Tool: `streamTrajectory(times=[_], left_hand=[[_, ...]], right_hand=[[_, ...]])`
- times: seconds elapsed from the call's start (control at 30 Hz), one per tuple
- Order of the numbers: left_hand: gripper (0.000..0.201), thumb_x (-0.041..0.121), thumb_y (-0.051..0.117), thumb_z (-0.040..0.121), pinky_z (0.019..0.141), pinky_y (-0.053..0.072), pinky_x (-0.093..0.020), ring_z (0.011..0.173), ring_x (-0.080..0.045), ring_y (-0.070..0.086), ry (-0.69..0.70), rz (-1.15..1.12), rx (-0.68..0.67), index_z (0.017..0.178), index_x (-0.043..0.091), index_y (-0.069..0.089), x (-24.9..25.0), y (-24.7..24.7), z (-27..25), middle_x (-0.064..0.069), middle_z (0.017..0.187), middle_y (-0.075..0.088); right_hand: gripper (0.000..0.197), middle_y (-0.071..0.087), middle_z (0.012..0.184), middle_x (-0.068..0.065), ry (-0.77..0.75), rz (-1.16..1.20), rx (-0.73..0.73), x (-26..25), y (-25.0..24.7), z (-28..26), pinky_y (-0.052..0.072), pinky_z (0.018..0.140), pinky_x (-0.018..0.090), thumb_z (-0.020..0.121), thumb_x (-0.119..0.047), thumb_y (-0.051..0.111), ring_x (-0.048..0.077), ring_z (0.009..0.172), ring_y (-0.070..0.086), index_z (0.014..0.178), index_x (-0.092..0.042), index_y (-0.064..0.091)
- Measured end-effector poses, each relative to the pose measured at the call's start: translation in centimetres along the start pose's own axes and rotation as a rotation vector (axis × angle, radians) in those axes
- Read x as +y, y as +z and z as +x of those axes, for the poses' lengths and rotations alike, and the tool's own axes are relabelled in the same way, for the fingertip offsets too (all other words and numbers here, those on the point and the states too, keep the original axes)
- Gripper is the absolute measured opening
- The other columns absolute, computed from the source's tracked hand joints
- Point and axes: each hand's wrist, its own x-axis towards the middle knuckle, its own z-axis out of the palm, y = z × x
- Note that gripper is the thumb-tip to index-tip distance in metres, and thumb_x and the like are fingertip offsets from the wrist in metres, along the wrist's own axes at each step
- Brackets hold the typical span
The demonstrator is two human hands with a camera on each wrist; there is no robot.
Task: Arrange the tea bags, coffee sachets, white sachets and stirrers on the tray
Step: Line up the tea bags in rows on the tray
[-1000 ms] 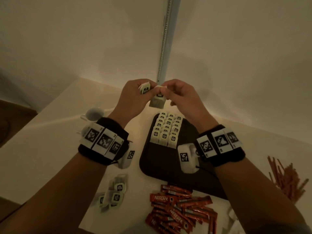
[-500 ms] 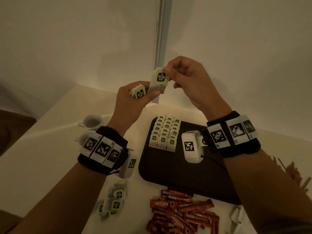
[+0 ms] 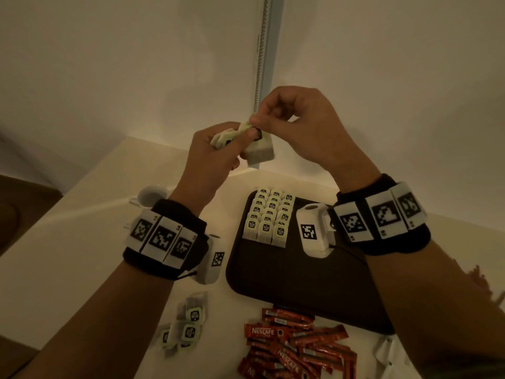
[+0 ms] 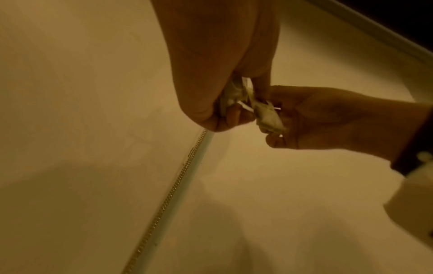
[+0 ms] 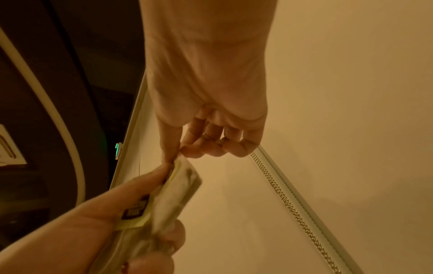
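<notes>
Head view showed a single tea bag (image 3: pixel 259 151) held up in the air above the far end of the dark tray (image 3: pixel 300 283), pinched at its top between the thumb and forefinger of the right hand (image 3: pixel 297 127), whose other fingers (image 5: pixel 225 146) were curled loosely into the palm. The left hand (image 3: pixel 207 157) met it just beside, its fingers closed around a small bunch of tea bags (image 3: pixel 222 138) and its thumb lying against the tag of the hanging bag. From the right wrist, the bunch in the left hand (image 5: pixel 93 213) appeared as a blurred stack with a dark label facing out. On the tray, three neat columns of tea bags (image 3: pixel 269 217) stood at the far left corner. On the worktop (image 3: pixel 68 255), a few loose tea bags (image 3: pixel 188 324) lay near the left forearm, and a heap of red coffee sachets (image 3: pixel 297 348) sat against the tray's near edge. A white cup (image 3: pixel 153 194) stood beyond the left wrist. Half a second before, the right hand had held the bag higher and clear of the left hand, label facing the camera; it had since come down so that both hands touched the bag.
</notes>
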Motion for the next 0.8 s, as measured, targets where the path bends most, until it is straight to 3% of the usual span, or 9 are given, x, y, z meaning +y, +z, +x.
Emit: streamTrajectory(times=[0.13, 0.23, 0.3, 0.4, 0.5, 0.6, 0.7, 0.8], left_hand=[[0.007, 0.021, 0.063, 0.085, 0.049, 0.038, -0.02, 0.063, -0.01, 0.05, -0.023, -0.07, 0.028, 0.081, 0.016, 0.067, 0.1, 0.1, 0.0, 0.005, 0.07, 0.063], [0.01, 0.02, 0.066, 0.084, 0.048, 0.04, -0.02, 0.063, -0.008, 0.053, 0.045, -0.025, 0.048, 0.093, 0.02, 0.069, 0.3, 0.0, 0.0, 0.005, 0.076, 0.066], [0.006, 0.018, 0.07, 0.081, 0.048, 0.039, -0.018, 0.058, -0.007, 0.053, 0.042, 0.018, 0.041, 0.086, 0.017, 0.068, 0.5, 0.0, 0.0, 0.006, 0.068, 0.064], [0.011, 0.008, 0.072, 0.081, 0.051, 0.039, -0.012, 0.056, -0.001, 0.054, 0.051, 0.104, -0.023, 0.083, 0.018, 0.068, 0.5, 0.1, -0.2, 0.014, 0.062, 0.065], [0.012, 0.008, 0.072, 0.08, 0.052, 0.039, -0.01, 0.054, 0.001, 0.052, 0.071, 0.151, -0.013, 0.084, 0.019, 0.069, 0.1, 0.2, -0.4, 0.015, 0.06, 0.064], [0.023, 0.003, 0.073, 0.079, 0.054, 0.041, -0.007, 0.057, 0.004, 0.058, 0.071, 0.13, 0.015, 0.091, 0.021, 0.068, -0.2, 0.2, -0.7, 0.018, 0.063, 0.067], [0.016, 0.004, 0.074, 0.078, 0.052, 0.039, -0.009, 0.051, 0.002, 0.052, 0.031, 0.138, 0.006, 0.085, 0.017, 0.069, -0.7, 0.3, -1.1, 0.016, 0.056, 0.063], [0.007, 0.01, 0.073, 0.081, 0.049, 0.04, -0.014, 0.053, -0.002, 0.054, -0.056, 0.169, 0.037, 0.082, 0.017, 0.07, -2.0, 0.1, -1.6, 0.012, 0.06, 0.065]], right_hand=[[0.013, 0.063, 0.078, 0.016, -0.021, 0.008, -0.032, 0.2, -0.3, 0.2, 0.045, 0.068, 0.025, 0.082, -0.021, 0.07, 0.01, 0.068, 0.051, 0.083, -0.01, 0.066], [0.009, 0.059, 0.072, 0.001, -0.007, 0.011, -0.05, 0.4, -0.3, 0.1, 0.044, 0.067, 0.019, 0.084, -0.02, 0.068, 0.008, 0.066, 0.05, 0.082, -0.015, 0.061], [0.009, 0.059, 0.072, -0.005, -0.007, 0.021, -0.047, 0.6, -0.3, 0.0, 0.044, 0.065, 0.018, 0.085, -0.018, 0.066, 0.007, 0.065, 0.051, 0.081, -0.016, 0.058], [0.012, 0.059, 0.07, -0.003, 0.009, 0.111, 0.002, 0.7, -0.3, -0.1, 0.042, 0.058, 0.013, 0.087, -0.013, 0.064, 0.004, 0.061, 0.053, 0.079, -0.018, 0.056], [0.01, 0.06, 0.071, 0.002, 0.029, 0.206, 0.033, 0.9, -0.3, -0.3, 0.043, 0.054, 0.015, 0.088, -0.008, 0.061, 0.004, 0.06, 0.056, 0.083, -0.015, 0.056], [0.009, 0.062, 0.075, 0.004, 0.022, 0.172, 0.018, 1.5, -0.1, -0.5, 0.048, 0.056, 0.02, 0.088, -0.007, 0.06, 0.01, 0.066, 0.06, 0.094, -0.014, 0.061], [0.011, 0.064, 0.078, -0.003, 0.002, 0.061, 0.001, 2.0, 0.2, -0.7, 0.049, 0.058, 0.017, 0.087, -0.008, 0.061, 0.011, 0.072, 0.062, 0.09, -0.019, 0.065], [0.009, 0.062, 0.077, -0.011, 0.002, 0.026, 0.016, 2.7, 0.3, -1.2, 0.045, 0.063, 0.01, 0.086, -0.01, 0.063, -0.001, 0.071, 0.058, 0.086, -0.019, 0.064]])
